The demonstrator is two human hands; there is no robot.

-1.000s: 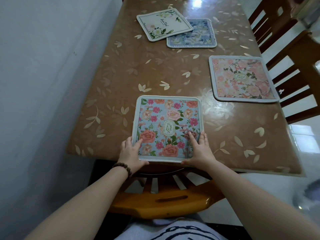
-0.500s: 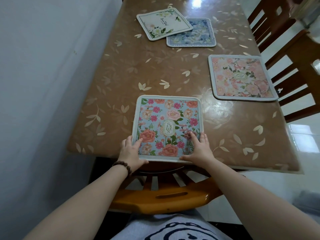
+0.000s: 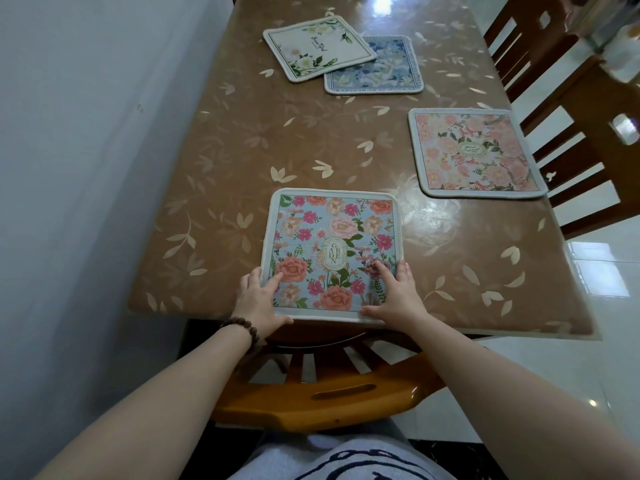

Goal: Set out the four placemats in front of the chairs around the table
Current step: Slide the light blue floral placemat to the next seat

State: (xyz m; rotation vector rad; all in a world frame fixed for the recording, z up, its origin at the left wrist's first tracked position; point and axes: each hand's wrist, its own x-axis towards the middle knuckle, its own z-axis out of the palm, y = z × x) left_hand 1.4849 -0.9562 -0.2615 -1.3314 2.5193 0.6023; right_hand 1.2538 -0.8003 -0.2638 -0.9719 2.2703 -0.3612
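A light-blue floral placemat (image 3: pixel 332 237) lies flat at the near edge of the brown table (image 3: pixel 221 174), in front of the orange chair (image 3: pixel 311 400). My left hand (image 3: pixel 258 301) grips its near left corner, thumb under the edge. My right hand (image 3: pixel 398 294) presses on its near right corner, fingers spread. A pink floral placemat (image 3: pixel 474 154) lies by the right edge, in front of a dark chair (image 3: pixel 595 133). At the far end a white floral placemat (image 3: pixel 318 46) overlaps a blue placemat (image 3: pixel 381 69).
A white wall (image 3: pixel 86 168) runs along the table's left side. A second dark wooden chair (image 3: pixel 526 32) stands at the far right. White tiled floor (image 3: pixel 599 271) shows right of the table. The orange chair back stands between me and the table.
Both hands have stayed on the light-blue placemat's near corners. The placemat has barely shifted; only the camera view moved slightly.
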